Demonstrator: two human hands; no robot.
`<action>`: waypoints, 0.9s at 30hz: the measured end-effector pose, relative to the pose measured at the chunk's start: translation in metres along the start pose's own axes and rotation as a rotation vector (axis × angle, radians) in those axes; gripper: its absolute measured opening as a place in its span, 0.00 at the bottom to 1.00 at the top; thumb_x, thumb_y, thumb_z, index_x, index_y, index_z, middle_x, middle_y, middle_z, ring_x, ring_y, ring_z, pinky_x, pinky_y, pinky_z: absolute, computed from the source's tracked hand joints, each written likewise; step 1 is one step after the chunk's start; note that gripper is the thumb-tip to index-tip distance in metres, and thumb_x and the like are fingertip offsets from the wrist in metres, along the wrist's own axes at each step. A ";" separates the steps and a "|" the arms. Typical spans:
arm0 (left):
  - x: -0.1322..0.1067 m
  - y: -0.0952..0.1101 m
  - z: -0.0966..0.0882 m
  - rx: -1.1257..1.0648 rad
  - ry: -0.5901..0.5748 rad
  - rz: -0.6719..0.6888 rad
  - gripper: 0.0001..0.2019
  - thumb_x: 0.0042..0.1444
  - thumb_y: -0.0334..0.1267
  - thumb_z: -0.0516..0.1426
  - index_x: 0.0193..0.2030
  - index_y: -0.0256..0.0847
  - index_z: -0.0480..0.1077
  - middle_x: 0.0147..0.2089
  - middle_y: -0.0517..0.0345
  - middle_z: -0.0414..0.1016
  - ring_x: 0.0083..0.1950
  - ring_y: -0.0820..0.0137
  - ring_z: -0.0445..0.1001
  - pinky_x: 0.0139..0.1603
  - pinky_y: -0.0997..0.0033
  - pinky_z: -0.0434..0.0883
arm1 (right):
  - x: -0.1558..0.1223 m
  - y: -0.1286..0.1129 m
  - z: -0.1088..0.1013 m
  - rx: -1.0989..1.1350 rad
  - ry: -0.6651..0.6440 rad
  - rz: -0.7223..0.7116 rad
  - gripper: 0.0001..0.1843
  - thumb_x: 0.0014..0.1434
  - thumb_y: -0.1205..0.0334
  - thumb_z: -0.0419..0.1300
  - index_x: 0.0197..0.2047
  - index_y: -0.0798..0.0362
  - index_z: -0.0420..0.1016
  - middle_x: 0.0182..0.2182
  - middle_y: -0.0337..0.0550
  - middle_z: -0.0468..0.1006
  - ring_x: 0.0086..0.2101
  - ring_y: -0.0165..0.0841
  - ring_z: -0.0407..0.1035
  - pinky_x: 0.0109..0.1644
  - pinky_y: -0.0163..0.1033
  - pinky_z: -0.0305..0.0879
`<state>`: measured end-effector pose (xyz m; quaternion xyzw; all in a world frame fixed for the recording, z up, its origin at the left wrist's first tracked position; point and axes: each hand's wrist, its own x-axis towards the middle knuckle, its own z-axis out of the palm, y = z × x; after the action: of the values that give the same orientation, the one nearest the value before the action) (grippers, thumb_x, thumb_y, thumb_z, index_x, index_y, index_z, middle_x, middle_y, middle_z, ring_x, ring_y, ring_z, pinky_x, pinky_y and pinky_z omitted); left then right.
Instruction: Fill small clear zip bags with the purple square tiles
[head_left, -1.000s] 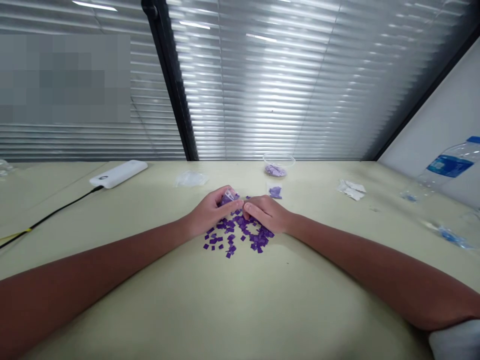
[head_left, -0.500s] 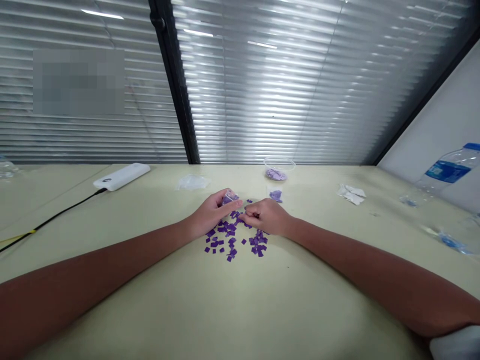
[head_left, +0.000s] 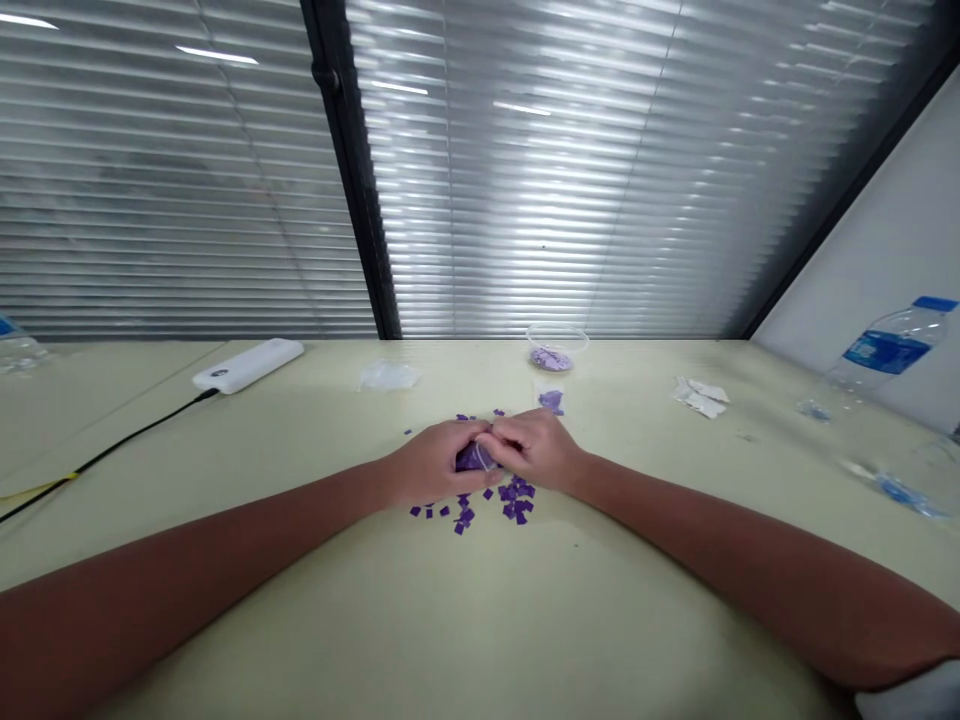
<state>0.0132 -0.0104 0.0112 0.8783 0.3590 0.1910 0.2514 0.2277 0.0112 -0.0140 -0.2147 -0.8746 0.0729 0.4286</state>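
Observation:
A small clear plastic bag (head_left: 472,458) with purple pieces inside sits in my left hand (head_left: 431,465), whose fingers and thumb curve around it. My right hand (head_left: 538,450) meets it from the right, closed in a pinch, fingertips at the bag's right end. What lies between those fingertips is hidden. Small purple squares (head_left: 517,497) lie scattered on the table below and around both hands. Part of this scatter is covered by my left hand.
Behind the hands stand a clear round tub (head_left: 551,358) of pale purple pieces and a small purple-filled packet (head_left: 551,400). An empty-looking plastic bag (head_left: 388,376), a white power bank (head_left: 249,366) with a cable, crumpled paper (head_left: 701,396) and a water bottle (head_left: 889,350) are farther out.
My left hand has moved toward me and right with the bag, now over some purple squares. My right hand has come up against the bag from the scattered squares.

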 end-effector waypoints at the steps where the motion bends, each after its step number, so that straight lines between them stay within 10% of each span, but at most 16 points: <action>1: 0.000 0.001 0.000 -0.004 0.004 0.023 0.18 0.64 0.55 0.63 0.52 0.45 0.75 0.49 0.53 0.81 0.46 0.59 0.78 0.46 0.64 0.71 | 0.000 0.000 0.000 -0.025 -0.021 -0.034 0.22 0.74 0.57 0.55 0.26 0.52 0.66 0.19 0.33 0.67 0.19 0.25 0.60 0.24 0.34 0.50; 13: 0.003 -0.006 -0.006 -0.623 0.233 -0.243 0.17 0.64 0.57 0.62 0.38 0.44 0.71 0.35 0.61 0.73 0.36 0.65 0.73 0.38 0.69 0.70 | 0.002 0.009 -0.004 -0.036 -0.088 0.263 0.18 0.76 0.60 0.47 0.35 0.52 0.71 0.29 0.39 0.75 0.30 0.32 0.68 0.35 0.38 0.59; 20: 0.008 -0.014 -0.009 -0.733 0.409 -0.255 0.23 0.68 0.54 0.58 0.25 0.42 0.64 0.26 0.65 0.63 0.30 0.69 0.63 0.36 0.70 0.64 | 0.005 0.001 -0.006 -0.079 -0.362 0.079 0.17 0.69 0.49 0.62 0.51 0.53 0.78 0.41 0.47 0.83 0.38 0.39 0.74 0.42 0.42 0.68; 27: 0.006 -0.017 -0.004 -0.703 0.379 -0.315 0.20 0.62 0.52 0.64 0.29 0.41 0.65 0.28 0.66 0.65 0.31 0.71 0.64 0.36 0.71 0.63 | 0.002 0.006 -0.001 0.007 -0.395 -0.026 0.11 0.73 0.56 0.60 0.41 0.52 0.78 0.31 0.40 0.81 0.30 0.32 0.72 0.38 0.38 0.66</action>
<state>0.0057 0.0056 0.0057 0.6231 0.4417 0.4188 0.4912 0.2294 0.0172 -0.0138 -0.1835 -0.9441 0.1109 0.2502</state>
